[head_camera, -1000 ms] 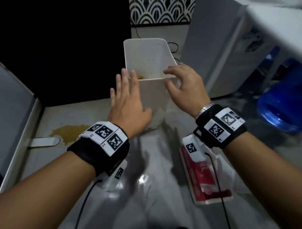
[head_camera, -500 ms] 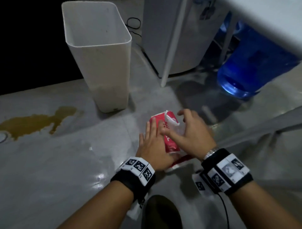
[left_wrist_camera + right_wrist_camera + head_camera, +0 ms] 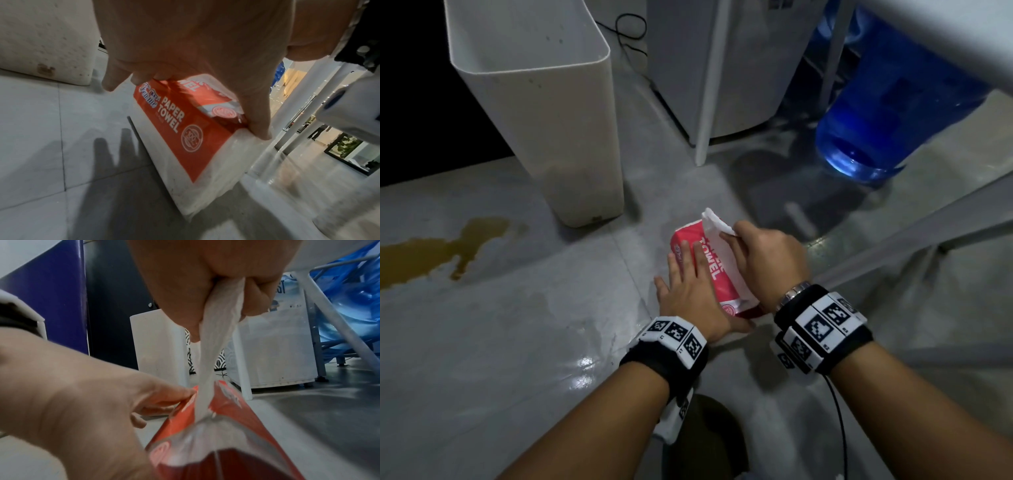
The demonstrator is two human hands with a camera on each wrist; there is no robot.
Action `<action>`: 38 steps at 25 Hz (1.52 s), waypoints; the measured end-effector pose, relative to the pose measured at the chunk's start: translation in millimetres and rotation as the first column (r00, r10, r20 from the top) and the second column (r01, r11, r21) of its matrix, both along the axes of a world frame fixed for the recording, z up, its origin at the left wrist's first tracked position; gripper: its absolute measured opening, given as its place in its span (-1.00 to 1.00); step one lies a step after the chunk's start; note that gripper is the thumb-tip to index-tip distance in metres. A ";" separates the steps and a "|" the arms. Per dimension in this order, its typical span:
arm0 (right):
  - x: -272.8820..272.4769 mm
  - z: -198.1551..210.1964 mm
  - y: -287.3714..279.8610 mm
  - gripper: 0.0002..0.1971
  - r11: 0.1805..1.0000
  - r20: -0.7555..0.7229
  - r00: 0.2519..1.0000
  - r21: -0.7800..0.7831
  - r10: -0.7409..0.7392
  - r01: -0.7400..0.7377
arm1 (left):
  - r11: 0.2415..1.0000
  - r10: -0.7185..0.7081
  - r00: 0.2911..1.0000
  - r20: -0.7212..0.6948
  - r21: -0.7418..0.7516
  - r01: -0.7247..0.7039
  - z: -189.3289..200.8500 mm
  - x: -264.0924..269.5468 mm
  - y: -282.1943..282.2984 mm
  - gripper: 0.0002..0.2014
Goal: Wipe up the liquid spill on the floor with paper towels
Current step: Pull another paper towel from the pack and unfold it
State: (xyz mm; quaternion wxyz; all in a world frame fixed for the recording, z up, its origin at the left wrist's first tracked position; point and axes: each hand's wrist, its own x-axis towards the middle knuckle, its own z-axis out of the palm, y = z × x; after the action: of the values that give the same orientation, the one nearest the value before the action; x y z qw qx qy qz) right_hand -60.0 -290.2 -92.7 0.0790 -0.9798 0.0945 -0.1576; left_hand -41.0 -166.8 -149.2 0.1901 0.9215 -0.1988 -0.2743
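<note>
Paper towel (image 3: 213, 331) pinched by right hand (image 3: 767, 260), left hand (image 3: 688, 291) flat on "PAPER TOWEL" pack (image 3: 185, 133)

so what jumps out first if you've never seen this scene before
The red towel pack on the floor at centre draws the eye: the left hand lies flat on it while the right hand pinches a white sheet coming out of its top. To the far left a brown spill spreads across the grey floor, unwiped. A white bin stands behind the pack, and a blue water jug glows at upper right.
</note>
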 end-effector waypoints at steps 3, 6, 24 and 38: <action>1.9 7.6 -2.2 -0.75 1.000 0.028 0.999 -0.012 -0.015 0.016 | 0.999 -0.012 1.000 -0.002 0.034 0.012 2.7 1.7 1.4 0.65; 4.2 20.6 -2.5 -0.72 0.999 0.048 0.999 -0.029 -0.019 0.020 | 0.997 -0.029 0.999 -0.017 0.066 0.030 4.6 4.2 1.8 0.66; 2.5 107.9 -13.8 -0.60 0.993 0.197 0.974 0.018 -0.114 0.113 | 0.985 -0.081 0.995 -0.050 0.148 0.088 6.3 7.8 -1.8 0.60; 1.5 138.5 36.9 -0.72 0.378 0.259 0.962 0.902 -0.088 -0.208 | 0.023 0.049 0.610 -0.791 -0.609 -0.793 86.0 42.7 97.1 -0.63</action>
State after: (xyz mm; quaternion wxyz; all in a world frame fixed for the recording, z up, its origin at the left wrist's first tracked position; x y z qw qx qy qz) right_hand -58.5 -253.3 45.9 0.6283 -0.7412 0.1188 -0.2042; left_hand 1.7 -69.7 -63.2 0.8426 0.4626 0.0570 -0.2697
